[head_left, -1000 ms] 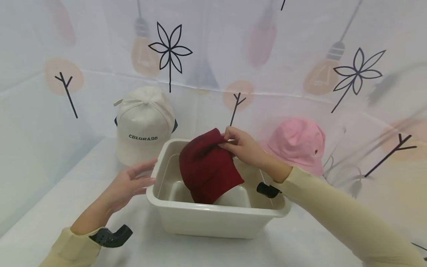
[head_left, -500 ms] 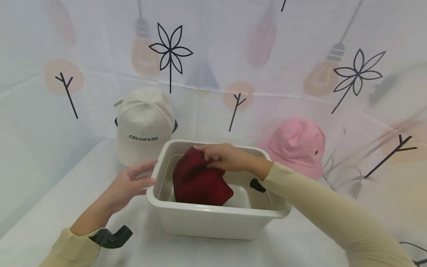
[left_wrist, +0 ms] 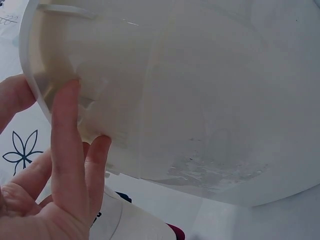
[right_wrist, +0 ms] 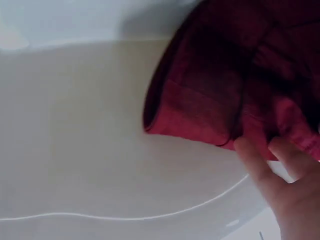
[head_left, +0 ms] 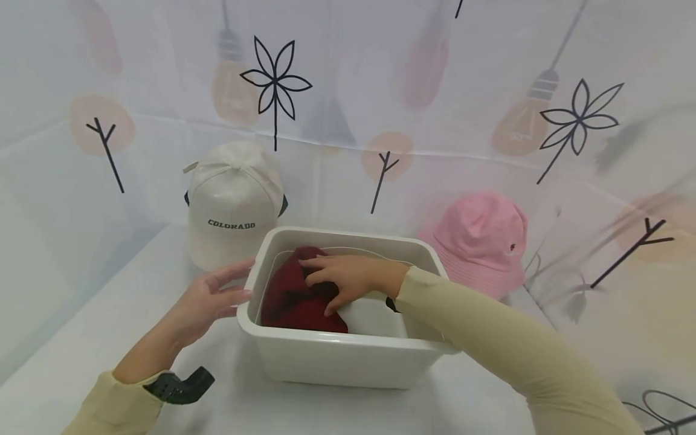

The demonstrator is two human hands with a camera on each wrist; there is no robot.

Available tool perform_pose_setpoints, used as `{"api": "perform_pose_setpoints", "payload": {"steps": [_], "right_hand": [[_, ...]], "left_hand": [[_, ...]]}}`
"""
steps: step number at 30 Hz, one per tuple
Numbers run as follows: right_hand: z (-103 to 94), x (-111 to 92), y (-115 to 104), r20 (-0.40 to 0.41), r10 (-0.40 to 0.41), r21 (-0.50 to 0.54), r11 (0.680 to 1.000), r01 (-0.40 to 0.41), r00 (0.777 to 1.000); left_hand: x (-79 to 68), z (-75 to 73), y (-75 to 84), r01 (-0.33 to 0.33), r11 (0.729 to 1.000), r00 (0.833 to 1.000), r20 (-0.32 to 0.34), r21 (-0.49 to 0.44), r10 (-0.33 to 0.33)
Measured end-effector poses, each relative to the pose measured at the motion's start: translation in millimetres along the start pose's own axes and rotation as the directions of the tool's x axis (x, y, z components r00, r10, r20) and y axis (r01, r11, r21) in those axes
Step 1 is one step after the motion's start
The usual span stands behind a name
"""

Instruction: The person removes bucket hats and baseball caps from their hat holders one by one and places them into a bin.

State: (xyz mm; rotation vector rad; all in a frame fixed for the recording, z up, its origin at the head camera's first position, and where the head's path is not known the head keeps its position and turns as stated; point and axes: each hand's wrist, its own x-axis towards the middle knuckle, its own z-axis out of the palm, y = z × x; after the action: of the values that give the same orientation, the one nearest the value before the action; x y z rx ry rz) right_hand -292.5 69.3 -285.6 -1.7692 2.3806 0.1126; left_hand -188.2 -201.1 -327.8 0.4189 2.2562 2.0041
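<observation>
A dark red brimmed hat lies crumpled in the left part of the off-white plastic basin. My right hand reaches inside the basin, its fingers spread against the hat. In the right wrist view, the fingertips touch the edge of the red fabric. My left hand rests its fingertips on the basin's left side. The left wrist view has these fingers extended against the outer wall, near the rim.
Behind the basin on the left stands a cream cap lettered COLORADO. A pink bucket hat sits behind its right end. A patterned white curtain backs the white-covered table.
My right hand has lowered the red hat into the basin and moved it left, and its pinch has loosened into spread fingers. My left hand stays at the basin's side.
</observation>
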Motion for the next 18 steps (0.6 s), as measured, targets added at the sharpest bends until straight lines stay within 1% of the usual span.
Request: {"api": "perform_pose_setpoints", "payload": {"steps": [2,3,5,7,9,14,16,18], "right_hand": [[1.6,5.3,-2.8,0.068,0.039,-0.018,0.999,-0.038,0.997],[3.0,7.5,-4.7,0.111,0.065,-0.024,0.998,-0.063,0.992],[6.5,10.7,-8.3,0.202,0.118,-0.025,0.993,-0.115,0.972],[10.0,12.3,-10.2,0.274,0.134,-0.006,0.99,-0.138,0.952],[12.6,12.9,-10.1,0.324,0.15,0.021,0.986,-0.166,0.934],[13.0,9.9,-5.5,0.382,0.169,0.114,0.967,-0.227,0.909],[11.7,7.1,-4.4,0.386,0.171,0.135,0.961,-0.239,0.906],[9.8,3.8,-3.8,0.376,0.167,0.14,0.962,-0.234,0.911]], "left_hand": [[0.2,0.0,0.1,0.001,1.0,1.0,-0.003,0.003,-0.001],[0.4,-0.2,-0.1,0.0,1.0,1.0,-0.004,0.004,0.0],[0.9,-0.3,-0.3,0.003,1.0,1.0,-0.006,0.003,-0.003],[0.7,-0.1,-0.1,-0.006,1.0,1.0,0.0,-0.003,0.006],[0.7,0.1,0.0,-0.006,1.0,1.0,0.004,-0.007,0.006],[0.8,0.1,-0.1,0.004,1.0,1.0,0.004,0.002,-0.005],[1.2,0.0,-0.5,0.006,1.0,1.0,0.005,0.009,-0.006],[1.4,-0.1,-0.6,0.005,1.0,1.0,0.002,0.015,-0.005]]}}
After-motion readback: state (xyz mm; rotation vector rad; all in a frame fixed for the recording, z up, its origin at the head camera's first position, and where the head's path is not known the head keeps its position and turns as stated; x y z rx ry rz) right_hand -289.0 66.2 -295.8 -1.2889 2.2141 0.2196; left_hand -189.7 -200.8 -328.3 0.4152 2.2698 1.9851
